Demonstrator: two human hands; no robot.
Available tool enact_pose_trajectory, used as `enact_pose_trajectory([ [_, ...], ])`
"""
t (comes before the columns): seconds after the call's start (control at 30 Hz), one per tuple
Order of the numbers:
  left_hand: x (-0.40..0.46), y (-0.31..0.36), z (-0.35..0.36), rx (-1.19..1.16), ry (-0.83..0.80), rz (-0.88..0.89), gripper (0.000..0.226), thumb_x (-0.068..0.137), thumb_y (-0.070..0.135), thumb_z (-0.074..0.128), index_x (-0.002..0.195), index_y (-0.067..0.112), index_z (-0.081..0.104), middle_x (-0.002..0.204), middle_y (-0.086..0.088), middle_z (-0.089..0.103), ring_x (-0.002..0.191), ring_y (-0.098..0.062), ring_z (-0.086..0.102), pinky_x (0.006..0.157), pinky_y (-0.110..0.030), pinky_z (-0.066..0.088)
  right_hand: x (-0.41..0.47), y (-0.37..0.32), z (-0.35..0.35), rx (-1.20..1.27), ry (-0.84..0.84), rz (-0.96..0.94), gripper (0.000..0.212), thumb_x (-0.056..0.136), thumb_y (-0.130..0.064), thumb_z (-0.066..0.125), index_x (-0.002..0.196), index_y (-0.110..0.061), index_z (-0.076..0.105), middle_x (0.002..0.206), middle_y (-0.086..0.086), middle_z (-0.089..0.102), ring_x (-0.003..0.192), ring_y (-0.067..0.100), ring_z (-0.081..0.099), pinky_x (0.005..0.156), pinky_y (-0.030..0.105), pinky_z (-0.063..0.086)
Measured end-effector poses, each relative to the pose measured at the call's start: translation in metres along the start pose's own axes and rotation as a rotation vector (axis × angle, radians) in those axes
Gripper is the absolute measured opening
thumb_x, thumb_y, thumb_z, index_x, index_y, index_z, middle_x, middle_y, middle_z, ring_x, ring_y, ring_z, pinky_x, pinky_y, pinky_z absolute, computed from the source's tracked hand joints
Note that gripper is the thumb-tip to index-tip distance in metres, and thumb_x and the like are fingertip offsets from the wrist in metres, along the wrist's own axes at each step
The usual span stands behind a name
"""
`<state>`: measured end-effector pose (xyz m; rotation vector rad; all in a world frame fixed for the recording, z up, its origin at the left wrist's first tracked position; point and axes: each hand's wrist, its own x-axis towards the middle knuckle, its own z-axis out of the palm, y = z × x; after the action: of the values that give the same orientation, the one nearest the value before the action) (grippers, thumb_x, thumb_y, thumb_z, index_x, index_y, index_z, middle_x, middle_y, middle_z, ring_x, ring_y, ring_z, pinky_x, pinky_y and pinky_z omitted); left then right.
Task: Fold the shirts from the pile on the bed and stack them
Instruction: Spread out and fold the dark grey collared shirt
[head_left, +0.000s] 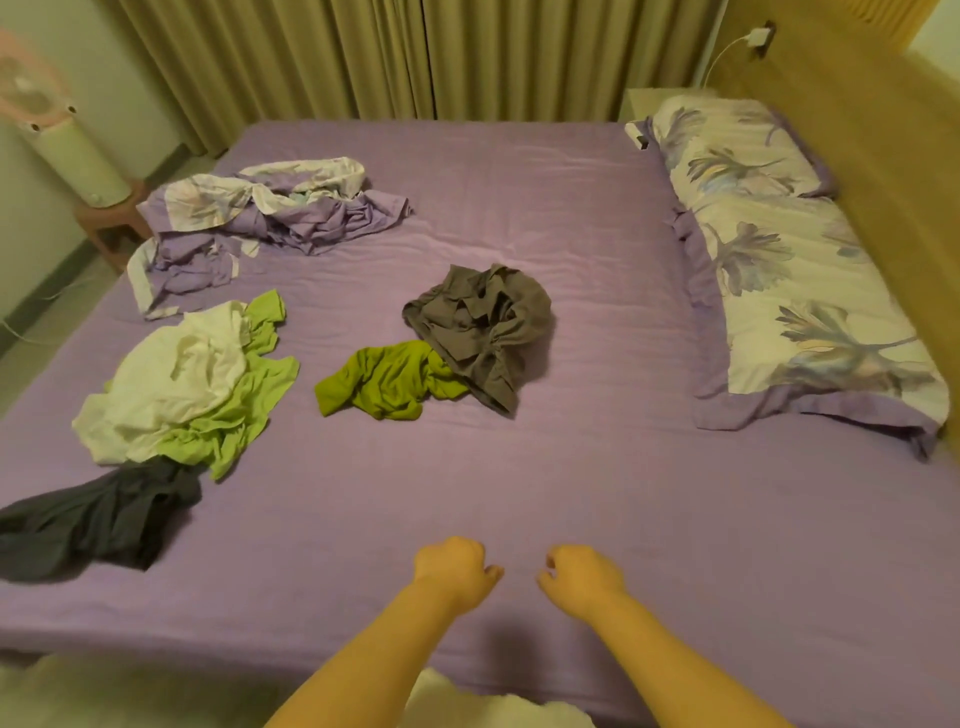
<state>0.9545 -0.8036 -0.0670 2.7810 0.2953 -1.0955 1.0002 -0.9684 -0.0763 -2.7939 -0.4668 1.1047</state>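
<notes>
A person is leaning over a wide bed covered in a smooth purple sheet (519, 493), both bare forearms reaching forward. The left hand (454, 569) and the right hand (584, 577) are hovering just above the near part of the sheet, each grip loosely curled and holding nothing. The shirts are lying unfolded and well out of reach: a crumpled grey-brown shirt (485, 325) is overlapping a bunched olive-green shirt (387, 382) mid-bed, while to the left a rumpled white shirt (176, 379) is sitting on a bright lime-green shirt (244, 415), with a dark charcoal shirt (98, 517) trailing toward the bed's edge. No folded stack is showing yet. The overlapping pairs are likely to cause trouble: lifting one could drag its neighbour along. The charcoal one could slip to the floor if nudged. A tangled purple floral bedcover (249, 218) is lying just beyond the left pile and could be picked up by mistake.
</notes>
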Motion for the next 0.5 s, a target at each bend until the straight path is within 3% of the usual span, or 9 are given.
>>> enact_pose_trajectory([
  [0.5,0.031,0.004,-0.058,0.021,0.014,-0.115,0.047,0.097,0.05,0.035,0.108,0.011,0.058,0.112,-0.011,0.061,0.102,-0.031,0.058,0.08,-0.037,0.047,0.069,-0.003,-0.056,-0.013,-0.014,-0.126,0.035,0.093,-0.039,0.044,0.115,-0.017,0.059,0.123,0.007,0.059,0.111,0.027,0.057,0.087,0.031,0.046],
])
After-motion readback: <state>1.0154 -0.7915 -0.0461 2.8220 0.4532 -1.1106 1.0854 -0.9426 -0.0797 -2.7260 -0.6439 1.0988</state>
